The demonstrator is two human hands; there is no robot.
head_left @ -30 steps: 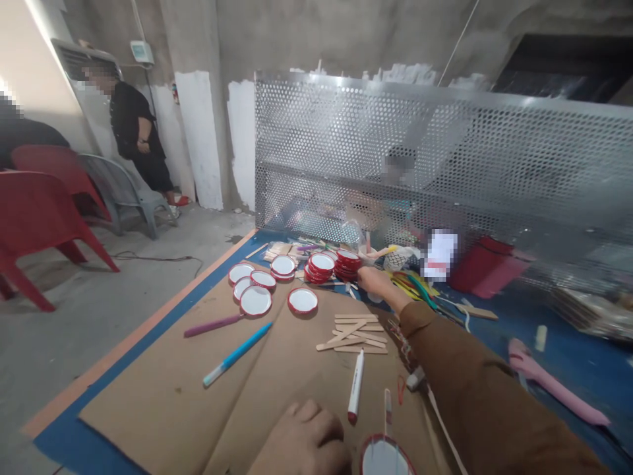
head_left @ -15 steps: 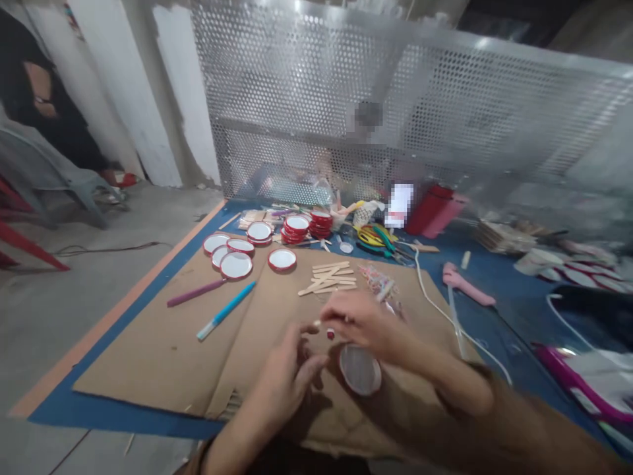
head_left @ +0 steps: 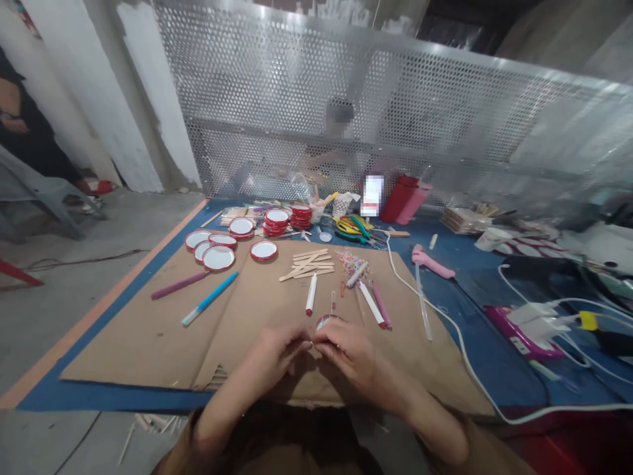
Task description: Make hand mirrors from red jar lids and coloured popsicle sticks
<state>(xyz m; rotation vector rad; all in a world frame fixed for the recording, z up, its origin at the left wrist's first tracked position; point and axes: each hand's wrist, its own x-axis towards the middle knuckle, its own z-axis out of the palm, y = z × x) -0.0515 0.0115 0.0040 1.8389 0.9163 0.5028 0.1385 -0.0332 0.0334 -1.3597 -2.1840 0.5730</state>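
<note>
Red-rimmed lid (head_left: 324,321) lies by fingers (head_left: 330,335); cup (head_left: 318,214) holds sticks (head_left: 328,199)

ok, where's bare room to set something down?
Cardboard, left: between blue pen and near edge. Right: between right hand and white cable. Crowded: centre to far edge, with markers, wooden sticks and red-rimmed discs.

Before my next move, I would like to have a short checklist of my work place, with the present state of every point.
1. Left hand and right hand over the cardboard: ok, close together.
2. Anything held identified: cannot tell, too small and hidden.
3. Nearest red-rimmed lid fully visible: not ok, the right hand partly covers it.
4. Wooden sticks side by side: not ok, some cross.
5. Pink glue gun off the cardboard: ok, on the blue table.
6. Pink glue gun cool: cannot tell.
</note>
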